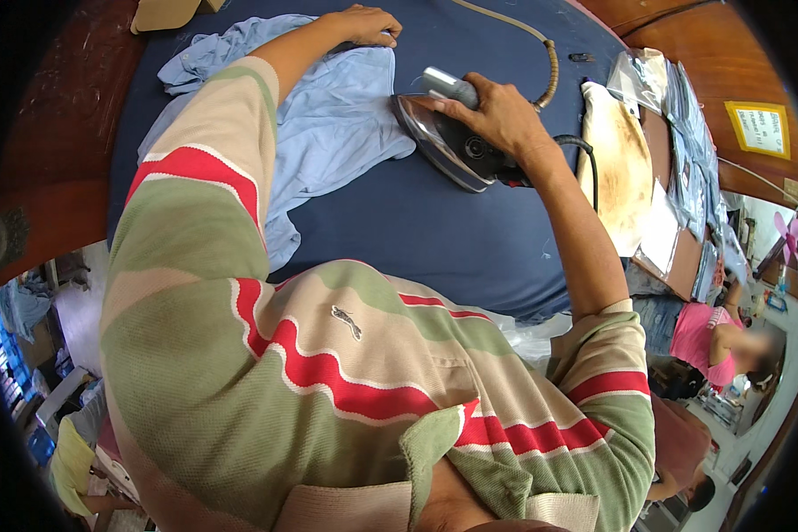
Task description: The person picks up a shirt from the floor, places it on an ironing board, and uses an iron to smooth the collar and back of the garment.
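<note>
A light blue shirt point(341, 115) lies spread and partly rumpled over the dark blue padded surface point(363, 230). At its far edge my left hand point(370, 27) is closed, fingers curled on the cloth by the upper corner. My right hand point(503, 115) is wrapped round the grey handle of an iron point(448, 142). The iron's tip touches or overlaps the shirt's right edge, while most of its body is over the dark blue cover. My left forearm and sleeve hide part of the shirt.
A tan hose point(550, 75) and a black cord point(591, 160) run near the iron. To the right are a scorched cream cloth point(616, 168) and bagged folded garments point(687, 133). Cardboard point(164, 13) sits far left. A person in pink point(705, 341) and others are beyond.
</note>
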`<state>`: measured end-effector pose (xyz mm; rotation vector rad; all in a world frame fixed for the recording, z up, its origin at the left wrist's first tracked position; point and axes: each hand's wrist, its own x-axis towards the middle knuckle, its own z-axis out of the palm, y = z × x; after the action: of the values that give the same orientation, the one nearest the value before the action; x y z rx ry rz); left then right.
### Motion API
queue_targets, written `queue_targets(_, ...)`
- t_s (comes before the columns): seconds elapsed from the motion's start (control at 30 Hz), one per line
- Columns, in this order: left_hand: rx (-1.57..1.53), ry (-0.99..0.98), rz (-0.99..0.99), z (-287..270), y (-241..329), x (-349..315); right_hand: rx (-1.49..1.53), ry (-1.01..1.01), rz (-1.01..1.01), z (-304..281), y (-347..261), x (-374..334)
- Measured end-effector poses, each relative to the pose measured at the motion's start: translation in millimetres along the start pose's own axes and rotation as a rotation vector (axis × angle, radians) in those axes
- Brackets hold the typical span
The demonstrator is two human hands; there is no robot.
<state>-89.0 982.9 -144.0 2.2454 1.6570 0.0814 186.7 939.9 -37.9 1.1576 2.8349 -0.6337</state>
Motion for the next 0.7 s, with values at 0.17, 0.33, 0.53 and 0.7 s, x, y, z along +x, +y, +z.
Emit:
queue_targets(0.17,-0.056,-0.06,-0.046,-5,1,2,-0.114,0.012,-0.004,11,-13,6)
queue_targets(0.33,-0.022,-0.094,-0.039,-25,-9,-5,-0.103,0.083,0.07,13,-22,19)
queue_targets(0.53,-0.06,-0.108,-0.056,-26,-21,-2,-0.042,0.129,0.093,16,-30,41)
queue_targets(0.7,-0.121,-0.193,-0.087,-30,-34,10,-0.026,0.184,0.121,16,-35,61)
